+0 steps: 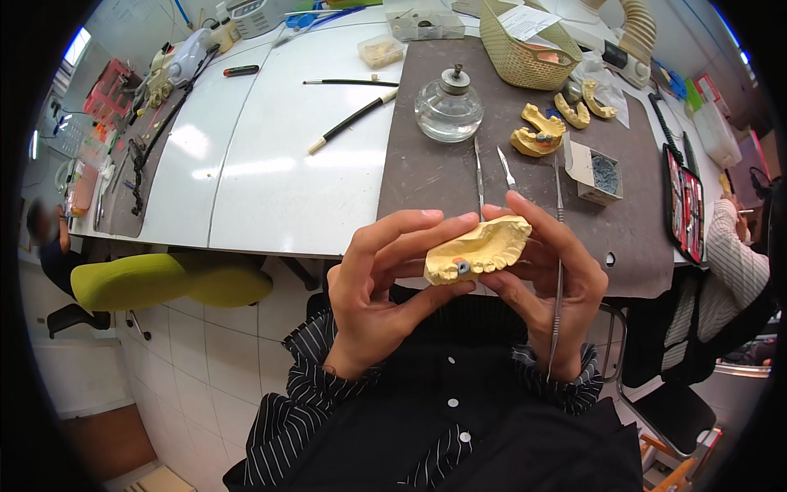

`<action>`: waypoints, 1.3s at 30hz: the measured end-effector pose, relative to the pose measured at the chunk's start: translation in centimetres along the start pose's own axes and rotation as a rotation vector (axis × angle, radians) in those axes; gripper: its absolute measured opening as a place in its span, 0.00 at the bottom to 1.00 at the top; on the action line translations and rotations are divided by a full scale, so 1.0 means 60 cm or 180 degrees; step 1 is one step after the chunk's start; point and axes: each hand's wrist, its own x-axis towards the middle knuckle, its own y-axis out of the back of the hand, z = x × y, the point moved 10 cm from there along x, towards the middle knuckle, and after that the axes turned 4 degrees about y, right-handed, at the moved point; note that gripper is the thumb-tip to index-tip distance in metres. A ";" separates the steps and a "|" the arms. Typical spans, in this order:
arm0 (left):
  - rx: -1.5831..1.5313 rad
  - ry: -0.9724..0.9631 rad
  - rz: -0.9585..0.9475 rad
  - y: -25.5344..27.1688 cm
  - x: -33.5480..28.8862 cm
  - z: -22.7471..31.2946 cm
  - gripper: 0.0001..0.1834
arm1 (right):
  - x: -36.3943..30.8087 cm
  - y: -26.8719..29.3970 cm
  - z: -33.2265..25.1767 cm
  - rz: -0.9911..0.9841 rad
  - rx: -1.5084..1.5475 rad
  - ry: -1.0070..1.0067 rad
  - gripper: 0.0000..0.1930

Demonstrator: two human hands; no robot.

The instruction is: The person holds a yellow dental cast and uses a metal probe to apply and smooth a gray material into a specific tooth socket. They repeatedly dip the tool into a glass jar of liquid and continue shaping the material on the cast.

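Yellow dental cast [479, 250], one of them, sits between both hands, held up over the person's lap at the near edge of the table, its teeth facing the person and a small grey tooth near its left end. The left hand [379, 283] clamps it from the left, fingers over the top and thumb underneath. The right hand [548, 283] grips it from the right and also holds one thin metal instrument [559, 271] running down along its fingers. On the dark mat [426, 164] farther off lie two more metal instruments [479, 172], one glass spirit burner [448, 107], three other yellow casts [537, 135] to the right, one small cardboard box [594, 170] and one woven basket [525, 49]. Two black-handled tools [352, 119] rest on the white table [270, 164] to the left.
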 end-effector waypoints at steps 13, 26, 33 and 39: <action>-0.1986 0.0645 0.0442 0.016 -0.013 -0.081 0.29 | 0.007 -0.013 -0.006 -0.0110 -0.0072 0.0125 0.23; -0.2975 0.1463 0.0173 0.000 0.077 -0.123 0.26 | 0.194 0.071 0.065 0.0407 0.0183 0.0096 0.12; -0.3175 0.1747 0.0522 0.003 0.067 -0.170 0.25 | 0.175 0.056 0.073 0.0467 -0.0262 0.0104 0.06; -0.3219 0.1821 0.0702 0.005 0.065 -0.176 0.22 | 0.166 0.069 0.067 0.0711 -0.0609 0.0177 0.06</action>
